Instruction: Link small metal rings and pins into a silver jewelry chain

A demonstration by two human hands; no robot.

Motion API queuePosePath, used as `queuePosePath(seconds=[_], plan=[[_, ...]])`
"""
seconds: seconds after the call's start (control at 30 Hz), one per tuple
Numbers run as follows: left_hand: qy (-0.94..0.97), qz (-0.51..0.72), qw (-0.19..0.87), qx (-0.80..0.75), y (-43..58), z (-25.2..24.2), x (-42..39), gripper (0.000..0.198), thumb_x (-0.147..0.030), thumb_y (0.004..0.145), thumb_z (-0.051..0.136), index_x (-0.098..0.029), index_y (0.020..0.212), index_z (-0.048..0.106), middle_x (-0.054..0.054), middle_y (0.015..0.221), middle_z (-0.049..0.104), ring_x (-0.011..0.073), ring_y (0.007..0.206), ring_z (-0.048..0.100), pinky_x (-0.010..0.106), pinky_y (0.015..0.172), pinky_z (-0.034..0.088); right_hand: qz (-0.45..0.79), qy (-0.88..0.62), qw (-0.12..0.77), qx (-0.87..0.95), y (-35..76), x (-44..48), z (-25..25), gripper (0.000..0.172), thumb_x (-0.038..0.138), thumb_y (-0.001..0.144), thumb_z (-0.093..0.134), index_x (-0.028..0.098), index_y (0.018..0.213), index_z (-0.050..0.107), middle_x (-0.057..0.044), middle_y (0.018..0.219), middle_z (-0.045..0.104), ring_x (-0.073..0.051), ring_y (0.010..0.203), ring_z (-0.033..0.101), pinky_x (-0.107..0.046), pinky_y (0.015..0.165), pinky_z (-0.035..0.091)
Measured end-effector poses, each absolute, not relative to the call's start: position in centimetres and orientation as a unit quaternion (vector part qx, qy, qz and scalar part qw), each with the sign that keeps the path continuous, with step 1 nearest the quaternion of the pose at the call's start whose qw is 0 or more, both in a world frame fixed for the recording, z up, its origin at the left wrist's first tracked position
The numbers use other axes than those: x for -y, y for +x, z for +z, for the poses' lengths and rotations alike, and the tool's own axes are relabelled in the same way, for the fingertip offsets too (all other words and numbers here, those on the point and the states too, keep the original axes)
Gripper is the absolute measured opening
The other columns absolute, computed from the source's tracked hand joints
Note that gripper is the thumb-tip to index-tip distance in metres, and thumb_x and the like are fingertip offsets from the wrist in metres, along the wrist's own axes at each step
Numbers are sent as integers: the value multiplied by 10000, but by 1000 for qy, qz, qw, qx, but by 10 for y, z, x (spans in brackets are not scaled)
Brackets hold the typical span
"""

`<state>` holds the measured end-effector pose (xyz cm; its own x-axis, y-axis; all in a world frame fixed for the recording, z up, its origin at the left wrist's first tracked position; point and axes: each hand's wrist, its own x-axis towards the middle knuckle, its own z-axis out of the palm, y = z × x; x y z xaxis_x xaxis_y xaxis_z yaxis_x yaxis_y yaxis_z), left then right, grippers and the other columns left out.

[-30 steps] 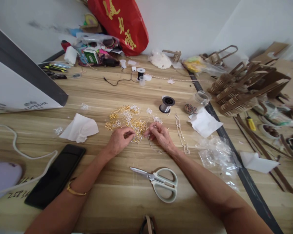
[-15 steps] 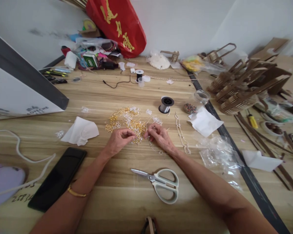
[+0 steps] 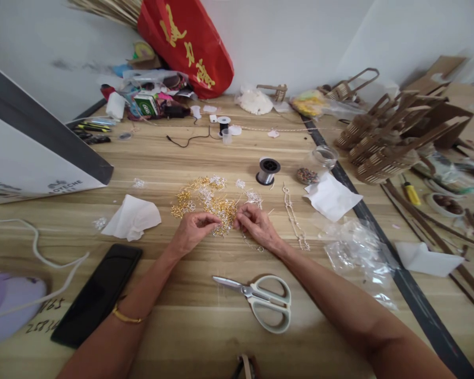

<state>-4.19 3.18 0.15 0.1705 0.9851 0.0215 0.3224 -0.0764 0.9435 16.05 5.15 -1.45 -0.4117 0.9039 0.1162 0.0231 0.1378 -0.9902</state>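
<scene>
Over a pile of small gold and silver beads (image 3: pixel 225 208), my left hand (image 3: pixel 195 230) is closed in a pinch at its near left side. Whatever sits between those fingertips is too small to make out. Facing it across a narrow gap, my right hand (image 3: pixel 257 225) is also closed, thumb against curled fingers. A thin silver beaded chain (image 3: pixel 252 244) runs from these fingers down onto the table, ending near a small ring. Scissors (image 3: pixel 256 300) with pale handles lie nearer me, blades pointing left. Another light chain (image 3: pixel 292 216) lies right of my right hand.
A spool of silver wire (image 3: pixel 267 171) stands beyond the hands. Further right are a glass jar (image 3: pixel 324 158), white paper (image 3: pixel 332 197) and clear plastic bags (image 3: pixel 357 247). A black phone (image 3: pixel 98 295) and crumpled tissue (image 3: pixel 132 217) lie left. Small woven baskets (image 3: pixel 383 142) crowd the right back.
The view has shifted slightly. Both hands stay at the bead pile, with the right-hand fingers a little more curled together.
</scene>
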Motion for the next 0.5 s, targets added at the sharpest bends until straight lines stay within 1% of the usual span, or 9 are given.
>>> queuePosePath(seconds=[0.1,0.23,0.37,0.5], plan=[[627,379,437,-522,-42,1,-32,154,-238,700,671,-130,799,717,63,785,736,167,722,662,265,687,510,505,-368,397,672,161,-49,-15,169,331,896,479,177,830,499,7,644,601,-90,507,492,-204,478,390],[628,376,437,-523,-42,2,-31,155,-253,703,675,-129,789,713,56,772,728,162,723,654,252,689,499,409,-369,390,738,161,-45,-15,140,287,898,476,165,852,525,8,640,587,-82,502,491,-188,470,388],[626,375,432,-530,-41,4,-30,154,-258,703,676,-131,784,711,52,760,719,162,722,644,247,682,491,302,-323,389,808,161,-41,-18,99,238,892,482,164,868,543,-3,667,591,-86,517,498,-195,497,399],[603,394,463,-516,-39,8,-30,130,-241,682,681,-133,748,706,47,743,721,158,704,645,246,681,492,216,-284,404,842,160,-40,-19,76,204,901,471,165,875,531,-15,698,598,-93,545,505,-204,522,399]])
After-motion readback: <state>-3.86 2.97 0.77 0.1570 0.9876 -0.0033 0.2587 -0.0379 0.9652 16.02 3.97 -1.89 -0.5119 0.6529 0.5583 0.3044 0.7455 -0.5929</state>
